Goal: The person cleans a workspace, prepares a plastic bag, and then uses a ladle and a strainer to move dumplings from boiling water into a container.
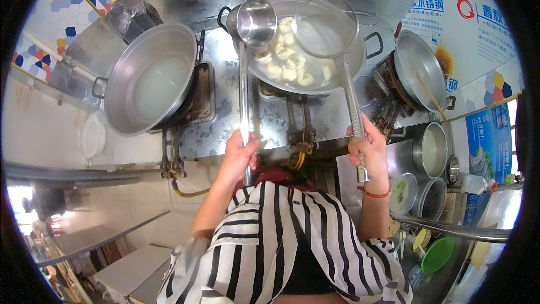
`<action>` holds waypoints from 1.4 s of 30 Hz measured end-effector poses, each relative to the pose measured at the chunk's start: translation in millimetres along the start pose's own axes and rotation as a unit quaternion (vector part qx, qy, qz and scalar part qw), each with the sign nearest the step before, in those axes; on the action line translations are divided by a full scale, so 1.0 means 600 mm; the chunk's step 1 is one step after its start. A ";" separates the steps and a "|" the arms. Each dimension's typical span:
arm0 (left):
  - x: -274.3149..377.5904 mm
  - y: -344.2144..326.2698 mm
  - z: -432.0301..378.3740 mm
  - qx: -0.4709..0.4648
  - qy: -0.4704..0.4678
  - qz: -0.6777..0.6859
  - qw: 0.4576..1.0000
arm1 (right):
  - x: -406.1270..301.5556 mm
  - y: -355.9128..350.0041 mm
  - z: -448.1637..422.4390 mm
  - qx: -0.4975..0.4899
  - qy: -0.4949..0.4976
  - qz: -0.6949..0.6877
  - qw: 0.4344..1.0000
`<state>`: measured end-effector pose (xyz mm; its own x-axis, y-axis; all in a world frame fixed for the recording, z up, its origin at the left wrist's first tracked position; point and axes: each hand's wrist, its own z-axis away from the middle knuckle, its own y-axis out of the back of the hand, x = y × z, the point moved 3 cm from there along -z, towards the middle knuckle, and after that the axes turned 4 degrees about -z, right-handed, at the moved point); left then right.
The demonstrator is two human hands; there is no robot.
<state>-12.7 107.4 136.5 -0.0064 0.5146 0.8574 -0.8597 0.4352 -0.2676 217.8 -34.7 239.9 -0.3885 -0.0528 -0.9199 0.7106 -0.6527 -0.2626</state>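
My left hand [242, 152] grips the long handle of a metal ladle [256, 23], whose deep bowl hangs over the left rim of a wide metal pan. My right hand [368, 145] holds the ribbed handle of a round mesh strainer [325, 25], held above the right part of the same pan [291, 88]. Pale dumplings [289, 71] lie in cloudy liquid in that pan, mostly between the two tools. One pale piece shows just under the strainer's lower edge. The mesh looks bare, and the ladle's inside shows no clear contents.
A large pot [162, 80] of cloudy liquid stands at left on a burner. At right is a smaller pan [417, 71] with a thin stick in it. Several metal containers [430, 150] stand lower right, near a metal rail [460, 232]. Gas valves [301, 143] project from the stove front.
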 end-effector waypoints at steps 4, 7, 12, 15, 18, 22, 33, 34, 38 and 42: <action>0.002 -0.007 0.000 0.005 0.011 0.022 1.000 | 0.006 -0.013 -0.011 -0.068 -0.049 -0.013 0.996; 0.004 -0.012 -0.004 0.003 0.007 0.024 1.000 | 0.027 -0.037 -0.022 -0.058 -0.054 0.057 0.995; 0.010 -0.014 -0.007 0.005 -0.002 0.021 1.000 | 0.026 -0.074 -0.038 -0.125 -0.008 0.159 0.979; 0.009 -0.011 -0.010 0.002 -0.009 0.019 1.000 | 0.018 -0.083 -0.045 -0.129 -0.035 0.101 0.986; 0.010 -0.013 -0.010 0.005 -0.009 0.019 1.000 | 0.015 -0.064 -0.052 -0.103 -0.132 -0.050 0.985; 0.016 -0.014 -0.009 0.006 -0.009 0.023 1.000 | 0.014 -0.035 -0.047 -0.113 -0.145 -0.183 0.966; 0.003 -0.008 -0.016 0.006 -0.007 0.012 1.000 | 0.020 0.028 -0.005 -0.020 -0.003 -0.044 0.999; 0.004 -0.008 -0.015 0.006 0.000 0.015 1.000 | 0.021 0.033 -0.004 -0.006 0.007 -0.022 1.000; 0.007 -0.011 -0.013 0.018 0.009 0.019 1.000 | 0.033 0.053 -0.006 0.018 0.045 0.029 0.998; 0.005 -0.011 -0.011 0.020 0.013 0.021 0.999 | 0.050 0.074 -0.016 0.036 0.077 0.119 0.989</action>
<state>-3.8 110.9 138.2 -0.0310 0.5513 0.8337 -0.8789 0.3823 -0.2855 243.2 -57.7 197.6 -0.1185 -0.0995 -0.9880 0.7254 -0.6881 -0.0176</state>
